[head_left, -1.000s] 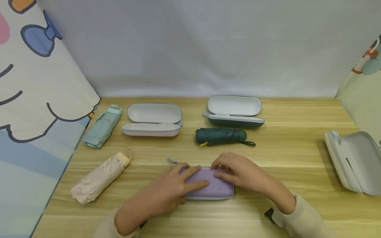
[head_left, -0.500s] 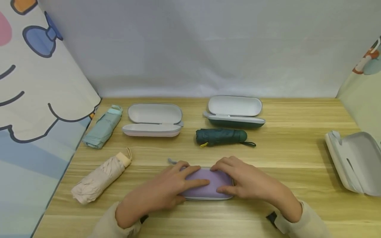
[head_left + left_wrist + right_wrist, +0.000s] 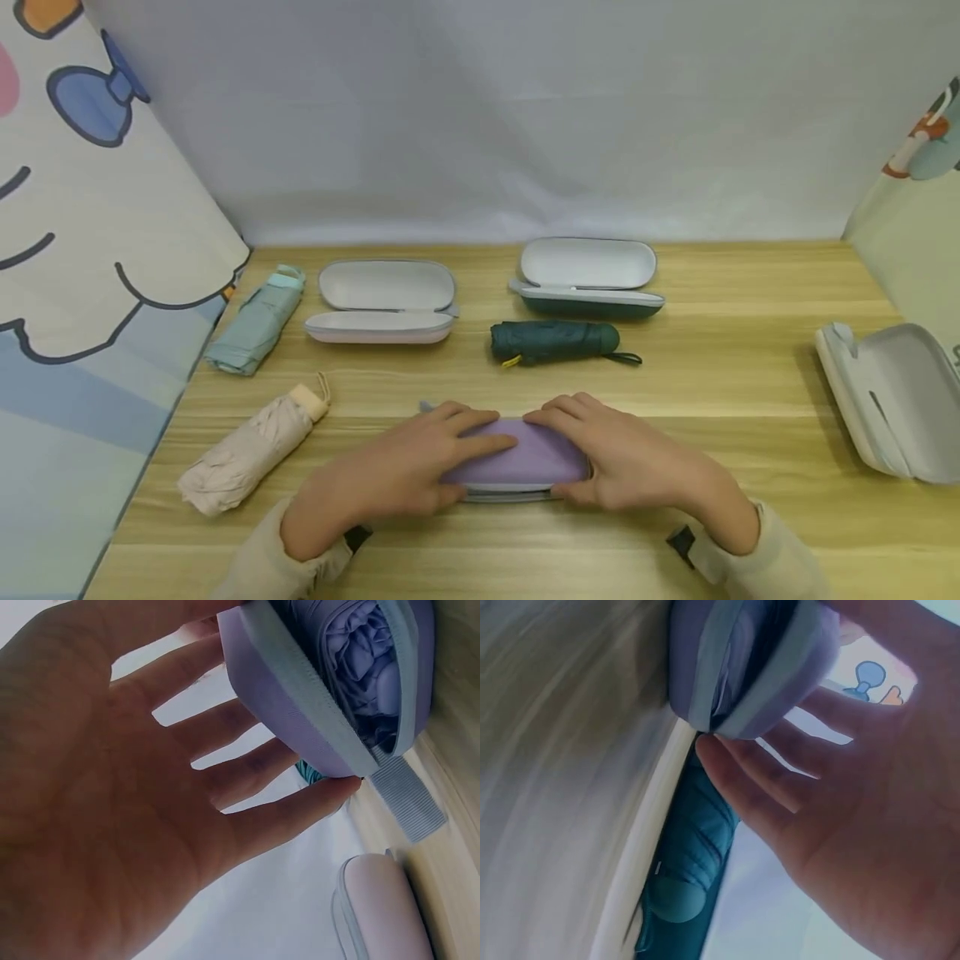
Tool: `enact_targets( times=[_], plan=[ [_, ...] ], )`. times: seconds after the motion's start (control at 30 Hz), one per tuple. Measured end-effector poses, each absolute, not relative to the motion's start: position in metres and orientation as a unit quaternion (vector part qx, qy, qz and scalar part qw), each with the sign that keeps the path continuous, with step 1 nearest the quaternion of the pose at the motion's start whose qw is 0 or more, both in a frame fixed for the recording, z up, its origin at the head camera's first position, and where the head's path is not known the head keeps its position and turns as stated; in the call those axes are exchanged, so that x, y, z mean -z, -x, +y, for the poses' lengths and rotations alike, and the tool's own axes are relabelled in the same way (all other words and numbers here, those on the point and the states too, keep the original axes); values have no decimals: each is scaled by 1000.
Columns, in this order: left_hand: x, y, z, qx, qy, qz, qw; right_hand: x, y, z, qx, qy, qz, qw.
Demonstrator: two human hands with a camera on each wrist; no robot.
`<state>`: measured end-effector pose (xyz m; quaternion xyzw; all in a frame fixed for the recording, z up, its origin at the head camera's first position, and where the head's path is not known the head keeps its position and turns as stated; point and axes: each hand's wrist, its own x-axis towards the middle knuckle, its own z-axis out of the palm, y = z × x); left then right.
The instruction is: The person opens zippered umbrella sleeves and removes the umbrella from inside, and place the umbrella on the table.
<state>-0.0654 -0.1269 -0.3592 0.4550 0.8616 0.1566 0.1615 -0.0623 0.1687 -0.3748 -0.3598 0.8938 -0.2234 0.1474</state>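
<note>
A purple zippered case [image 3: 543, 454] lies at the front middle of the table, its lid lifted a little with a gap along the front. My left hand [image 3: 405, 467] grips the lid's left end, thumb at the front and fingers over the top and back. At the right end my right hand [image 3: 630, 458] holds the lid the same way. Through the gap, the left wrist view shows a folded purple umbrella [image 3: 364, 656] inside. A grey pull tab [image 3: 409, 796] sticks out from the case's left end. Much of the lid's ends is hidden under the hands.
Behind the case lies a dark green folded umbrella [image 3: 555, 342]. A green case [image 3: 592, 304] and a pink case [image 3: 378, 327] stand open farther back. Light blue [image 3: 257, 321] and beige [image 3: 251, 454] umbrellas lie at left; an open cream case [image 3: 862, 408] sits at right.
My right hand has shifted its thumb to the front edge at the case's right end. The purple lid has risen slightly, and a gap now shows along the front.
</note>
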Motion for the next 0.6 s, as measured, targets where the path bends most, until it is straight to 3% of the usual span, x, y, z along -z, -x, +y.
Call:
enact_targets(
  times=[0.23, 0.6],
  plan=[
    [351, 66, -128, -162, -463, 864, 116, 376, 70, 175, 282, 324, 888, 165],
    [337, 56, -117, -169, -519, 830, -113, 380, 80, 175, 367, 278, 873, 162]
  ],
)
